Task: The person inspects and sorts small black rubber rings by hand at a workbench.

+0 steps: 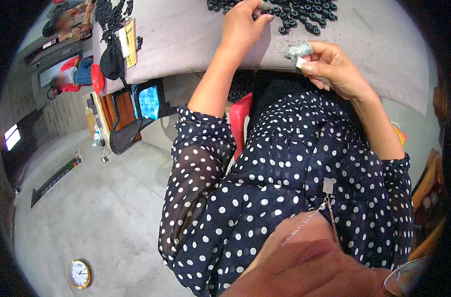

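Note:
My left hand (pixel 241 29) reaches to the table's far side, at the edge of a heap of small black round parts (pixel 315 29) with ring-shaped ends. Its thumb and fingertips close around what looks like one of these parts, mostly hidden by the fingers. A greyish covering shows on one fingertip. Closer to the front edge, my right hand (pixel 337 69) pinches a small flat white piece (pixel 300 62) between thumb and fingers. Its index finger wears a worn, speckled grey-white wrap (pixel 299 50). The two hands are apart.
The table (pixel 181 44) has a pale cloth cover with dark crumbs near the heap. At its left lie more black parts (pixel 109 20), a yellow strip (pixel 131 43) and a black bag (pixel 112 59). Other people sit at upper left. A black chair (pixel 125 136) stands left of me.

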`<action>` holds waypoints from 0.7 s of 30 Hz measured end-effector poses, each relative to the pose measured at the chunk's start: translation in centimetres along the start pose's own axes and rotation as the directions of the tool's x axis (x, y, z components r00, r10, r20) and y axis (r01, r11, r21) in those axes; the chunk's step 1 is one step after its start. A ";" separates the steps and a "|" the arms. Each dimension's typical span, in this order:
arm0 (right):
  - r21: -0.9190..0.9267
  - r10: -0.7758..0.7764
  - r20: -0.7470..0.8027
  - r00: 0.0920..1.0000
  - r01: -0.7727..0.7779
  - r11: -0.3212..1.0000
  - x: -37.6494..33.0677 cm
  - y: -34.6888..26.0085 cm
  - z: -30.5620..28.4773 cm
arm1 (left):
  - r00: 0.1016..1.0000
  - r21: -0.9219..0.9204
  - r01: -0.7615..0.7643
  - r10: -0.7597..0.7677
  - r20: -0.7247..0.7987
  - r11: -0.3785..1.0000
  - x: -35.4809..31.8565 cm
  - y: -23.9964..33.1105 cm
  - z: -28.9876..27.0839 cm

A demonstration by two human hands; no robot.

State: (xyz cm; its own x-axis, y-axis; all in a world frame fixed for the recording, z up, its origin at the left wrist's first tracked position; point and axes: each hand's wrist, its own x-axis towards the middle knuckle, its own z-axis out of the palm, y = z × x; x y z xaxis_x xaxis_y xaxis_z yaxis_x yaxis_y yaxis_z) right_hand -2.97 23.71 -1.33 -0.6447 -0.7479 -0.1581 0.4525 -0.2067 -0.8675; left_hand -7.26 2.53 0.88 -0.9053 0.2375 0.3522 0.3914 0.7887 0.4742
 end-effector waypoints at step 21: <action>-0.117 -0.122 -0.167 0.978 0.103 0.988 0.1 0.3 0.6 | 0.756 -0.861 0.503 -0.448 0.478 -0.070 -7.3 4.8 0.6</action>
State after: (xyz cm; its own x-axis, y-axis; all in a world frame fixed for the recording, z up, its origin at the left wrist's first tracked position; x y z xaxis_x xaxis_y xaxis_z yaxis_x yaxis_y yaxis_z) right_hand -2.56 23.15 -1.29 -0.7889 -0.6010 -0.1282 0.3087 -0.2072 -0.9283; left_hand 1.08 4.92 0.07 -0.9384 0.0972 -0.3317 -0.3406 -0.4240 0.8392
